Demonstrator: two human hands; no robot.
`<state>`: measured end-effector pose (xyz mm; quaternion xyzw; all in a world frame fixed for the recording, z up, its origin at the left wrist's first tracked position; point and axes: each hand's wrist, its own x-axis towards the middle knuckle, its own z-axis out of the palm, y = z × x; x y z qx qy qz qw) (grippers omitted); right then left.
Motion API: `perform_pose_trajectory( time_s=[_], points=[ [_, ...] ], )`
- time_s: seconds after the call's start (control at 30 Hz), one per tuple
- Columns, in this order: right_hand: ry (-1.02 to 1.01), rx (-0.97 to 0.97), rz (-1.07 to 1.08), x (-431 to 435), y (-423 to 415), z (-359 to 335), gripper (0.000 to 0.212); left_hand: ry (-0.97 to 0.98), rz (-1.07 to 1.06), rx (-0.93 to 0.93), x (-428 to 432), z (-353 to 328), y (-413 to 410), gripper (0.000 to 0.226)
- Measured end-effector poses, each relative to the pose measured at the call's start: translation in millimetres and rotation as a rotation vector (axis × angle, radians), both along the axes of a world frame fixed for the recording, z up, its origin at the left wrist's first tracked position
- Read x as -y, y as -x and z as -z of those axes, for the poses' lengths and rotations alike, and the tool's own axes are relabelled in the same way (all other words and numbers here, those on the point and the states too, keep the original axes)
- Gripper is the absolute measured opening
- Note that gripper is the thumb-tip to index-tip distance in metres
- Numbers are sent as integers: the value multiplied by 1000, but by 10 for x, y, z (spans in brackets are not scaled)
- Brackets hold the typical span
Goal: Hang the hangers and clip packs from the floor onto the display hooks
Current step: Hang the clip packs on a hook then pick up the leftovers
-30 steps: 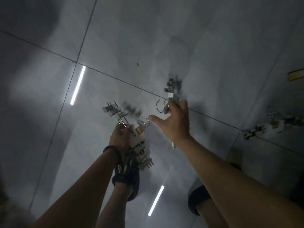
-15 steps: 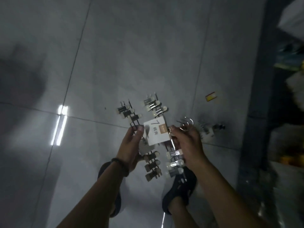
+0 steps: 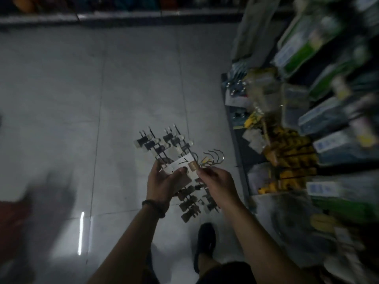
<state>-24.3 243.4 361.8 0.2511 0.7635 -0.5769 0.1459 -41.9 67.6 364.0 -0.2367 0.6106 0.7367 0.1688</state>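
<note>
I hold a bundle of metal clip hangers (image 3: 164,144) in front of me, above the grey tiled floor. A white card label with a brown patch (image 3: 182,166) wraps the middle of the bundle. Clips stick out above and below my hands, and several wire hooks (image 3: 214,158) curl out to the right. My left hand (image 3: 164,181) grips the bundle at the label, thumb on top. My right hand (image 3: 215,179) pinches the bundle beside the label, just under the hooks. The display rack (image 3: 307,124) of hanging packs stands on my right, blurred.
The rack on the right is crowded with yellow, green and blue packaged goods (image 3: 291,152). A low shelf (image 3: 123,16) runs along the far wall. My dark shoe (image 3: 206,240) stands on the floor below my hands. A blurred dark shape (image 3: 47,193) lies at the left.
My view has swung up from the floor toward the rack on the right. Both hands have come together on the one bundle and lifted it; the hangers on the floor are out of view.
</note>
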Motion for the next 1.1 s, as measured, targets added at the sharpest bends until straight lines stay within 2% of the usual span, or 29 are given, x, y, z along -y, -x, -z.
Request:
perform_pose_trajectory(
  time_s=[0.07,0.2,0.37,0.47,0.53,0.63,0.67,0.73,0.8,0.83,0.87,0.9,0.93,1.03,1.1],
  points=[
    [-43,-106,34,-172,-90,-430,18,-7,16,-43,-238,-453,-8,34],
    [-119,-205,180,-479,-258,-1063,10,-20,162,-124,-599,-1021,18,33],
    [-361,-292,489,-902,-496,-1562,21,-119,353,-83,-798,-1258,188,23],
    [-539,-342,680,-1109,-808,-1889,36,-214,468,-50,-957,-1388,282,26],
    [-672,-325,766,-1211,-1075,-2072,41,-289,589,-50,-1104,-1475,325,35],
    [-795,-243,882,-1339,-1488,-2199,48,-460,914,65,-1400,-1581,363,66],
    [-831,-227,922,-1372,-1630,-2206,53,-514,977,111,-1534,-1618,353,66],
    [-903,-196,978,-1428,-1914,-2234,62,-654,1027,233,-1800,-1600,334,52],
    [-953,-119,998,-1498,-2194,-2285,55,-755,1048,387,-2039,-1531,210,55],
    [-964,-76,1006,-1548,-2339,-2294,47,-780,1025,434,-2206,-1382,172,65],
    [-966,-35,1019,-1606,-2479,-2294,41,-944,1106,490,-2405,-1226,179,79],
    [-976,-3,1026,-1663,-2617,-2297,37,-1068,1218,458,-2599,-1222,134,79],
    [-988,22,1029,-1720,-2750,-2292,35,-1162,1318,388,-2755,-1365,-17,69],
    [-1081,42,978,-1864,-3112,-2323,33,-1221,1499,376,-3091,-1908,-581,62],
    [-1144,28,912,-1974,-3337,-2320,48,-1134,1519,456,-3343,-1938,-776,63]
  ],
)
